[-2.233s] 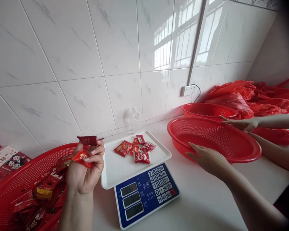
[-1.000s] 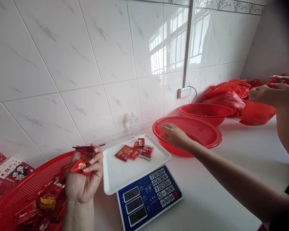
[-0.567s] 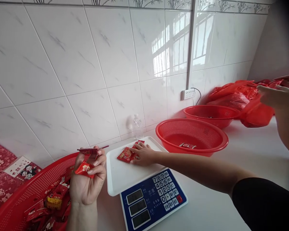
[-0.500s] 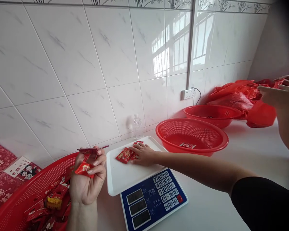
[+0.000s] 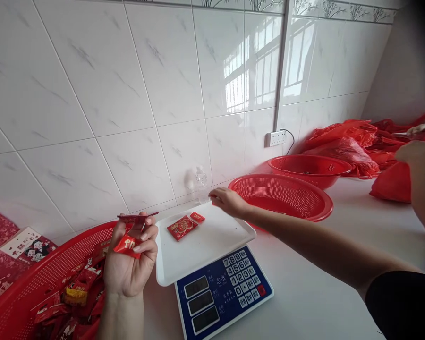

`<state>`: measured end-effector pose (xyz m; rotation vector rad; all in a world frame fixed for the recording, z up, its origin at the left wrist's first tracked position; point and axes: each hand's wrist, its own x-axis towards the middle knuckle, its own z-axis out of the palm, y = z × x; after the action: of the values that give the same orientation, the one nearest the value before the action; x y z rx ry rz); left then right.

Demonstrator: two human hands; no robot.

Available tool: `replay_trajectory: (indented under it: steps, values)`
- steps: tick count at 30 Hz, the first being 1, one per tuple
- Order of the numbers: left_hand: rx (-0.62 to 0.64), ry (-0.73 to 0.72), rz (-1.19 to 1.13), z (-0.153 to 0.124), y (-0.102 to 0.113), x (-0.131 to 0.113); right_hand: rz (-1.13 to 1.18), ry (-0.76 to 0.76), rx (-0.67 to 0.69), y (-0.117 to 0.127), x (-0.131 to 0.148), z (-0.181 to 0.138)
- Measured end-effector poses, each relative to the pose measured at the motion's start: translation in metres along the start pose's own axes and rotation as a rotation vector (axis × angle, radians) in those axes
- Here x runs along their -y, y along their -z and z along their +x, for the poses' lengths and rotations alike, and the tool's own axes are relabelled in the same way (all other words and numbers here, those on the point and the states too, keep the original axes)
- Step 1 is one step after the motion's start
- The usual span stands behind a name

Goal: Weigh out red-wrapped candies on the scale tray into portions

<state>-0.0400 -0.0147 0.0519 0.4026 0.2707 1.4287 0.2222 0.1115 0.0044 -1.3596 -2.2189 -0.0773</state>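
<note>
Left hand [image 5: 129, 267] grips red packets [image 5: 127, 245]; right hand [image 5: 231, 203] curls by the tray's [image 5: 177, 262] far edge, grip unclear; slackened left fingers could let one packet slip.

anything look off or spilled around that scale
Nothing looks spilled or damaged: two red packets lie on the white tray, and the left hand holds more packets. Slightly odd: the dark displays on the scale show no readable figures, though lighting may explain that.
</note>
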Motion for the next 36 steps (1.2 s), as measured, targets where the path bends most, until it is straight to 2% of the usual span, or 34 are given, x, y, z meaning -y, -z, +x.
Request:
replay_trajectory:
  steps: [3,5,8,11,14,19,22,25,29,36]
  values:
    - [0.002,0.008,0.007,0.001,0.000,0.001,-0.084,-0.158,-0.053,0.027,-0.028,-0.002]
    - [0.008,0.015,0.005,0.001,-0.001,0.002,-0.130,-0.268,-0.038,0.038,-0.049,-0.009]
    - [0.017,0.018,0.008,0.001,-0.003,0.003,-0.167,-0.401,0.056,0.040,-0.073,-0.022]
    - [0.013,0.021,0.011,0.000,-0.004,0.004,-0.165,-0.430,0.149,0.032,-0.075,-0.027]
    - [0.002,0.015,0.031,0.000,-0.005,0.005,-0.108,-0.328,0.191,0.018,-0.050,-0.017]
    - [-0.002,-0.034,0.088,0.000,-0.005,0.006,0.086,-0.104,0.320,-0.018,0.024,0.011]
    - [-0.007,-0.034,0.104,-0.001,-0.006,0.005,0.150,-0.052,0.415,-0.043,0.064,0.019]
    - [-0.018,-0.040,0.113,-0.003,-0.006,0.003,0.159,-0.032,0.445,-0.060,0.091,0.019]
    - [-0.018,-0.047,0.117,-0.004,-0.006,0.002,0.185,0.061,0.439,-0.065,0.104,0.012]
    - [-0.026,-0.041,0.142,-0.002,-0.007,0.007,0.304,0.202,0.362,-0.060,0.095,-0.006]
